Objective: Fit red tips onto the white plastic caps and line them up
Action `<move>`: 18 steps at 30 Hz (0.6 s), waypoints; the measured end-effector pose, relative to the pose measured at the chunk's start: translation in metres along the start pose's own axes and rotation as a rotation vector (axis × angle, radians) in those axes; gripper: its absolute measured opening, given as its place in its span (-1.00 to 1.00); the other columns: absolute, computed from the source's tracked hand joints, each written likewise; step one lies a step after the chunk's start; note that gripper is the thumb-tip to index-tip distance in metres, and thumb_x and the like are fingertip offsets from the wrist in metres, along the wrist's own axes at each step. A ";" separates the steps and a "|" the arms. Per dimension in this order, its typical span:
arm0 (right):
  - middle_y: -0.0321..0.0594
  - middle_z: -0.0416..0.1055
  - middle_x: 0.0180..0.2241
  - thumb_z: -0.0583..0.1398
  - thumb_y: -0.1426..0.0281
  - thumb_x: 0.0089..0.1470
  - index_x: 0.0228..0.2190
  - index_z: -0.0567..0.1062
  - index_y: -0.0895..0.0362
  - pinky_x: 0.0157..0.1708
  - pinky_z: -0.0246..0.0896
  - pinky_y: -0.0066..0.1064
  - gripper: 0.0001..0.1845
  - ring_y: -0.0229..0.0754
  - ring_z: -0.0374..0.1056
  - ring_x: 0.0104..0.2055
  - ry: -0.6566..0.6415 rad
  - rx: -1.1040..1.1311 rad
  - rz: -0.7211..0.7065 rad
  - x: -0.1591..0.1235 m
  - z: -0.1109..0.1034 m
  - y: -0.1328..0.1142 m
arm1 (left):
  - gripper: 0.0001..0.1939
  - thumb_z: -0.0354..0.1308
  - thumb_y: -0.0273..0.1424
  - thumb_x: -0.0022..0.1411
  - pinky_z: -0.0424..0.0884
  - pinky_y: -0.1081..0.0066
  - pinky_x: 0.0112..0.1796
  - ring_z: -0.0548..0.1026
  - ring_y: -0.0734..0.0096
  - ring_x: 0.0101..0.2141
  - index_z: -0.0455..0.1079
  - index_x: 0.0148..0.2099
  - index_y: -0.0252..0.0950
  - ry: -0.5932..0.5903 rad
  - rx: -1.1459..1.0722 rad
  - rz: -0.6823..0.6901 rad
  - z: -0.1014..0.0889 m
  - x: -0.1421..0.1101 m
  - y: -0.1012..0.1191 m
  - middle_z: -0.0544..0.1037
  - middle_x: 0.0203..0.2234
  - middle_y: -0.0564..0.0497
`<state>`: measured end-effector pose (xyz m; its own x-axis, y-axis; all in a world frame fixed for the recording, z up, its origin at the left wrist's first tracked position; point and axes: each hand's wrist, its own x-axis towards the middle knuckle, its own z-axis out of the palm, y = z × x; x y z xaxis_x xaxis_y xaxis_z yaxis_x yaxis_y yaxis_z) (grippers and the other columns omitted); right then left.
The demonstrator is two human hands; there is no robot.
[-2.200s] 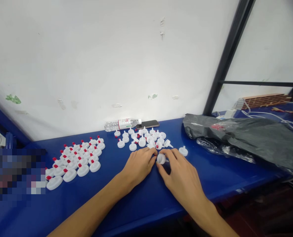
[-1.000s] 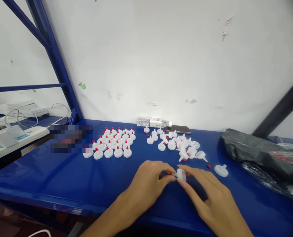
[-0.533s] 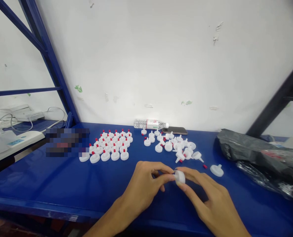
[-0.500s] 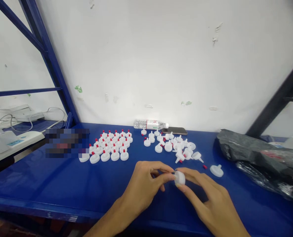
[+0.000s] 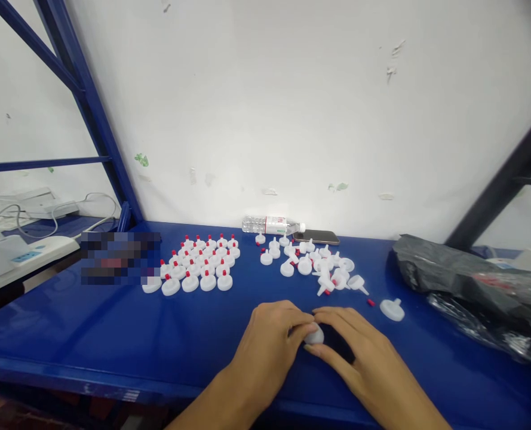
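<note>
Near the front of the blue table, a white nozzle cap [image 5: 316,336] is held between both hands. My left hand [image 5: 272,337] pinches its left side with thumb and forefinger, partly hiding it. On the other side, the fingertips and thumb of my right hand [image 5: 359,343] close round its rim. Whether a red tip sits on this cap is hidden by the fingers. Beyond the hands lie loose white nozzle caps [image 5: 304,266], some upright and some tipped over, with small red tips [image 5: 371,303] scattered among them. One more white nozzle cap [image 5: 392,309] lies apart at the right.
Rows of white caps fitted with red tips [image 5: 208,280] stand at left on the blue table [image 5: 113,340]. A water bottle [image 5: 274,225] and a phone [image 5: 316,237] lie by the wall. A dark plastic bag [image 5: 462,280] is at right, a white power strip [image 5: 36,257] at far left.
Both hands have moved slightly left and nearer the table's front with the nozzle cap. My right fingers now curl closer round it, and less of the cap shows.
</note>
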<state>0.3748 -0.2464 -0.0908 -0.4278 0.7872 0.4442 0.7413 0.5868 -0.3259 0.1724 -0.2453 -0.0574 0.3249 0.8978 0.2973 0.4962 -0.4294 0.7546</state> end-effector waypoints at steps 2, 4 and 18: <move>-0.15 0.54 0.01 0.24 0.11 0.24 0.03 0.51 -0.05 0.00 0.45 -0.17 -0.63 0.02 0.50 0.01 -0.001 -0.004 0.019 0.000 0.001 0.000 | -0.72 0.08 -0.42 0.40 0.40 0.43 -0.19 0.59 0.36 -0.28 0.64 -0.21 -0.16 -0.028 0.117 0.006 -0.003 -0.002 0.000 0.67 -0.29 0.02; -0.13 0.52 0.04 0.25 0.09 0.22 0.07 0.49 -0.06 0.02 0.45 -0.14 -0.58 0.03 0.49 0.04 0.008 -0.009 0.052 0.000 0.000 -0.002 | -0.73 0.06 -0.42 0.40 0.38 0.40 -0.21 0.56 0.33 -0.29 0.60 -0.23 -0.18 -0.073 0.266 -0.017 -0.012 -0.005 -0.002 0.65 -0.30 0.00; -0.20 0.43 0.15 0.09 0.13 0.35 0.02 0.50 -0.12 0.02 0.48 -0.21 -0.68 -0.03 0.48 0.09 0.006 -0.046 0.082 0.003 -0.006 -0.009 | -0.86 0.07 -0.57 -0.09 0.08 0.51 -0.52 0.37 0.43 -0.64 0.28 -0.47 -0.20 0.008 0.566 -0.776 -0.179 -0.065 -0.060 0.39 -0.79 0.25</move>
<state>0.3694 -0.2505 -0.0817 -0.3620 0.8308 0.4227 0.7964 0.5114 -0.3228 -0.0224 -0.2606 -0.0173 -0.2627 0.9514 -0.1607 0.8865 0.3037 0.3491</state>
